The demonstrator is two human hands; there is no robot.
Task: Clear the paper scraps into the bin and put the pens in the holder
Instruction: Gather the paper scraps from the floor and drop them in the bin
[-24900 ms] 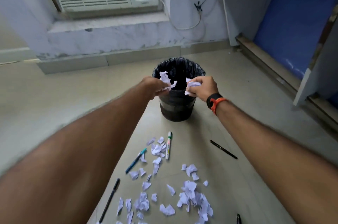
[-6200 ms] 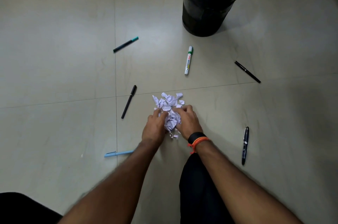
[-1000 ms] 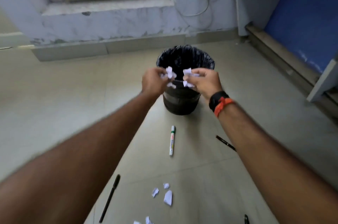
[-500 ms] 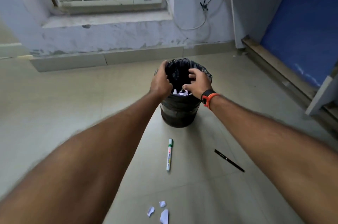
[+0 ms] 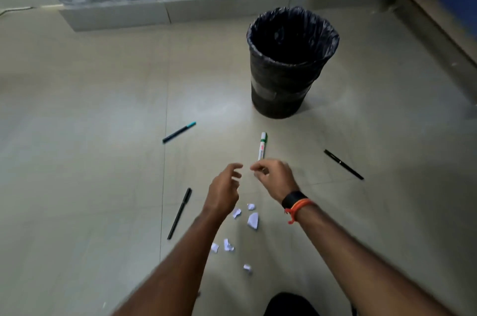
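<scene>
A black bin (image 5: 284,88) lined with a dark bag stands on the tiled floor, upper right of centre. Several white paper scraps (image 5: 253,220) lie on the floor beneath my hands. My left hand (image 5: 224,189) and my right hand (image 5: 273,177) hover side by side above them, fingers loosely curled, holding nothing. A white marker with a green cap (image 5: 262,146) lies just beyond my right hand. A teal-capped pen (image 5: 179,132) lies to the left, a black pen (image 5: 180,212) left of my left hand, and another black pen (image 5: 343,164) at the right. No pen holder is in view.
A wall with a tiled skirting (image 5: 165,12) runs along the back. A wooden frame edge (image 5: 436,21) borders the floor at the far right. My dark-clothed knee (image 5: 289,305) shows at the bottom edge.
Both hands have let the scraps fall into the bin and drawn back toward me, now low over the leftover scraps. The view has tilted down toward the floor.
</scene>
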